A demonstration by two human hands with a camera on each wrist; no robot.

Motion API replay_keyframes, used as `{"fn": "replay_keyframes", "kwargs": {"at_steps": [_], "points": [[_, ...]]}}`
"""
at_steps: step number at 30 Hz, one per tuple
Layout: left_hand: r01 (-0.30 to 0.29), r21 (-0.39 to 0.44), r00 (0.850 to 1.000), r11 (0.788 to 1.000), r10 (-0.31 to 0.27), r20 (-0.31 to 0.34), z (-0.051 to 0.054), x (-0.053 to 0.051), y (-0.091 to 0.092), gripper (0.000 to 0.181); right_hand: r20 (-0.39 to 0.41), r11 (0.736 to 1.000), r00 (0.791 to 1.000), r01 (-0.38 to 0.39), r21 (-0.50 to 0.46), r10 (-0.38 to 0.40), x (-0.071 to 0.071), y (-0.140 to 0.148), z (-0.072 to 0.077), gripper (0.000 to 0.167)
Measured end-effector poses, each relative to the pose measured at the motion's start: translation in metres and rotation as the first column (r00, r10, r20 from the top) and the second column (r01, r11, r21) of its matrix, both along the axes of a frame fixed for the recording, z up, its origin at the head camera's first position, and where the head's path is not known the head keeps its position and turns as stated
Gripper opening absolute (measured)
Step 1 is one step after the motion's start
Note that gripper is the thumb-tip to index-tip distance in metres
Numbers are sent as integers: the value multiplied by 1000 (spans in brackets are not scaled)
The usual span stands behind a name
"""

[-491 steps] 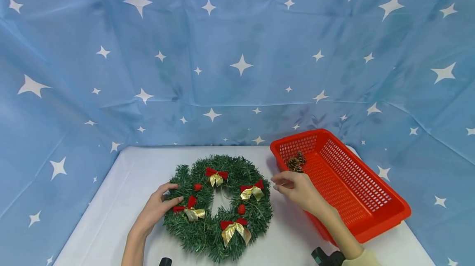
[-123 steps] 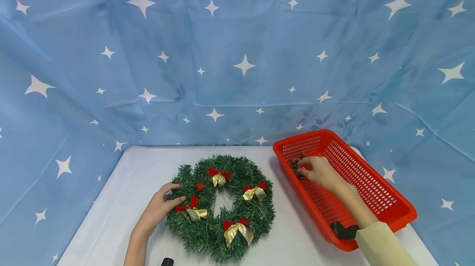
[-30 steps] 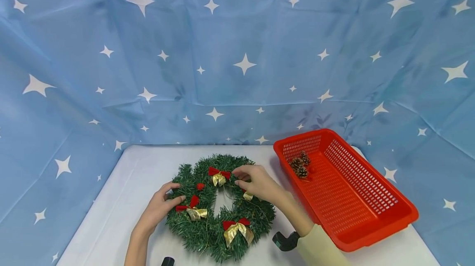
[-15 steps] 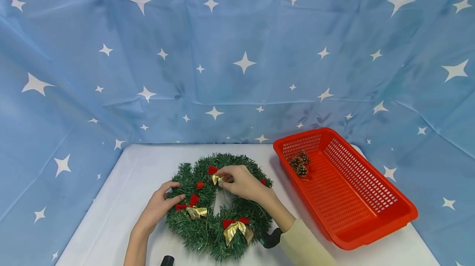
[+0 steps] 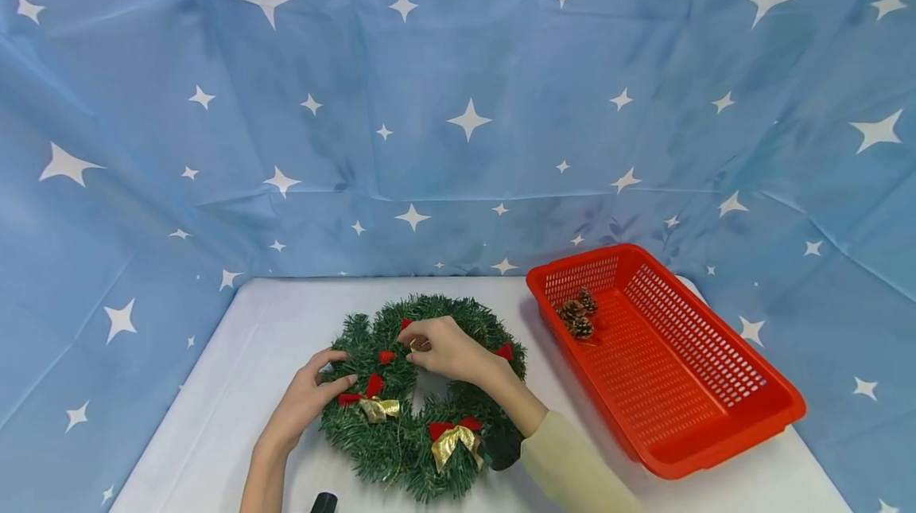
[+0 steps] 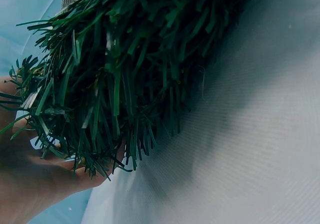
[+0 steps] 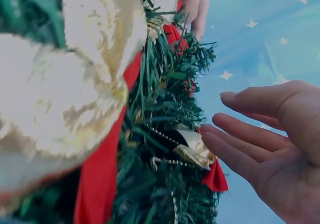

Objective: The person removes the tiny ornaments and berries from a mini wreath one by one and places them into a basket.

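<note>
A green Christmas wreath [image 5: 358,445] lies flat on the table, trimmed with red-and-gold bows, such as the front bow [image 5: 456,443] and left bow [image 5: 374,403]. On its upper left sits a small red ball [image 5: 386,357]. My left hand [image 5: 308,395] holds the wreath's left edge between thumb and fingers; foliage hides some fingertips in the left wrist view. Above the upper part of the wreath is my right hand [image 5: 445,350], partly covering the far bow. In the right wrist view, its thumb and fingers stand apart with nothing visible between them.
A red plastic basket [image 5: 704,338] stands at the right, holding several pine cones [image 5: 576,314] and a small red ball [image 5: 601,324]. A blue starry cloth [image 5: 458,171] hangs behind the white table [image 5: 207,417].
My right hand has gone from the basket leftward over the wreath to the far bow. A red ball seen earlier on the wreath's right side is gone. My left hand stays put.
</note>
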State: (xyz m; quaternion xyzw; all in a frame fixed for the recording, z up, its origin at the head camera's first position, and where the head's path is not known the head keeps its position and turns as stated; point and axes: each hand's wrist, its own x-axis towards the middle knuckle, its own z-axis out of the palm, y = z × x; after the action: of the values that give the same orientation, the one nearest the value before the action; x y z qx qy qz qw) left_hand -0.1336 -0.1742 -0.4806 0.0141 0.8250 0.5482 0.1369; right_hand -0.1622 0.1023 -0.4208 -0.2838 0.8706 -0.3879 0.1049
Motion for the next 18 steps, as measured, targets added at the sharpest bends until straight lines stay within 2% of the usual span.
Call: {"fn": "replay_keyframes", "kwargs": {"at_steps": [11,18], "points": [[-4,2,1000,1000,4,0,-5,0,4,61,4,996,1000,-17,87,17,-8,-21,-4,30],[-12,-6,1000,1000,12,-6,-2,-1,1,61,-32,992,998,-43,120,47,-13,-35,-10,28]]}}
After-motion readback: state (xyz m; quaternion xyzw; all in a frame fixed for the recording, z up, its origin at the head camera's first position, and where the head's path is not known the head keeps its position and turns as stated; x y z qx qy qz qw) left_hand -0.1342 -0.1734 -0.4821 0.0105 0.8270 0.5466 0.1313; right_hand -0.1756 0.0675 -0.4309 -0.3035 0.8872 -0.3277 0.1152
